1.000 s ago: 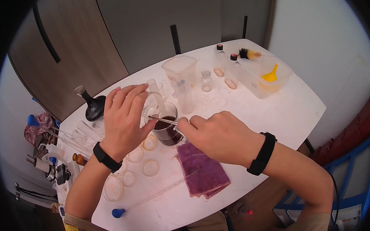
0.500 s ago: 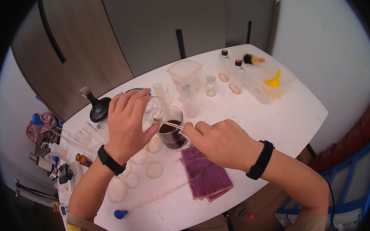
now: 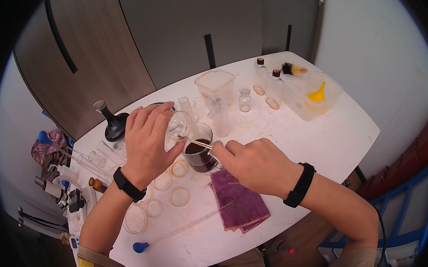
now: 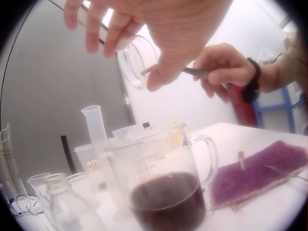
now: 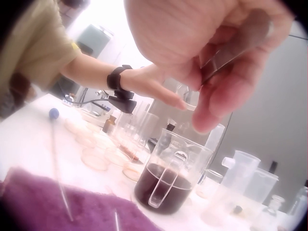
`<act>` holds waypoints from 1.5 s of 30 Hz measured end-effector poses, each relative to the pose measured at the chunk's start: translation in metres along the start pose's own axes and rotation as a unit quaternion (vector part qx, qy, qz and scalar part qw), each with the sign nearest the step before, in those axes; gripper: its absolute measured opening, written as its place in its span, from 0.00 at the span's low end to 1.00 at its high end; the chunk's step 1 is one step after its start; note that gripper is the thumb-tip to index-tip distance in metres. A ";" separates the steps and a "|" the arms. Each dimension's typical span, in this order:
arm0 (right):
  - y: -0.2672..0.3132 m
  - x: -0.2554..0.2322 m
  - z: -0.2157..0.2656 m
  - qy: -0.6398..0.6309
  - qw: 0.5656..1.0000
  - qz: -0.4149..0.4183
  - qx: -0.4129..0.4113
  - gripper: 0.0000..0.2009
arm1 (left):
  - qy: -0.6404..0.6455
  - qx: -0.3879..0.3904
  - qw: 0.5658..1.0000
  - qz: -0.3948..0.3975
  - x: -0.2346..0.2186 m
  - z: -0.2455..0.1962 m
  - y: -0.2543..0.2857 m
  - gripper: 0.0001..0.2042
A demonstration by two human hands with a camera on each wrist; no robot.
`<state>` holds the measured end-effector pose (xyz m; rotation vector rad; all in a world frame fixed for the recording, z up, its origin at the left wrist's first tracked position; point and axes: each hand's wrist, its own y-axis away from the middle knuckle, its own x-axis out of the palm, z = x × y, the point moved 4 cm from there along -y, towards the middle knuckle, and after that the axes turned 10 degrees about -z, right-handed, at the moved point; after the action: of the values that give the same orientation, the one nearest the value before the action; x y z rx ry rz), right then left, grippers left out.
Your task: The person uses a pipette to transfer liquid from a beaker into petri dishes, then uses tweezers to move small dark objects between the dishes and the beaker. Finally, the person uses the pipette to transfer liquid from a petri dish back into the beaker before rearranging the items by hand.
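Note:
My left hand (image 3: 148, 139) holds a clear round petri dish (image 3: 179, 124) on its edge between thumb and fingers, raised above the table. In my right hand (image 3: 256, 164), metal tweezers (image 3: 199, 143) are pinched between thumb and fingers. The tweezers' tips reach to the dish, close to the left thumb; whether anything sits between them I cannot tell. Below both hands stands a glass measuring cup (image 4: 168, 202) with a handle, partly filled with dark red-brown liquid. A folded purple cloth (image 3: 237, 202) lies just right of it.
Several petri dishes (image 3: 179, 196) and a long dropper with a blue bulb (image 3: 140, 247) lie at the front. A dark-filled flask (image 3: 113, 126) stands left. Behind are a plastic tub (image 3: 214, 83), capped bottles (image 3: 274, 90) and a box (image 3: 297, 106) with a yellow funnel (image 3: 317, 93).
The head view has shifted slightly. The tweezers' prongs looked spread half a second ago and are closer together now. Both hands keep nearly the same places over the measuring cup.

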<state>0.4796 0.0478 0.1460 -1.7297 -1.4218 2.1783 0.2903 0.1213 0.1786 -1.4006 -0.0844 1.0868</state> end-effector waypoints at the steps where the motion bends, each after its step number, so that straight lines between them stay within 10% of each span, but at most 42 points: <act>1: 0.000 0.000 0.001 0.000 1.000 0.000 0.000 0.16 | 0.002 -0.003 1.000 0.002 0.000 0.000 0.000 0.30; 45: 0.001 0.007 -0.015 0.013 0.998 0.043 0.033 0.12 | -0.041 0.059 0.997 0.017 0.015 -0.006 0.003 0.27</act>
<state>0.4894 0.0602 0.1402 -1.8221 -1.2770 2.2088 0.3003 0.1258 0.1670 -1.2557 -0.0549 1.1586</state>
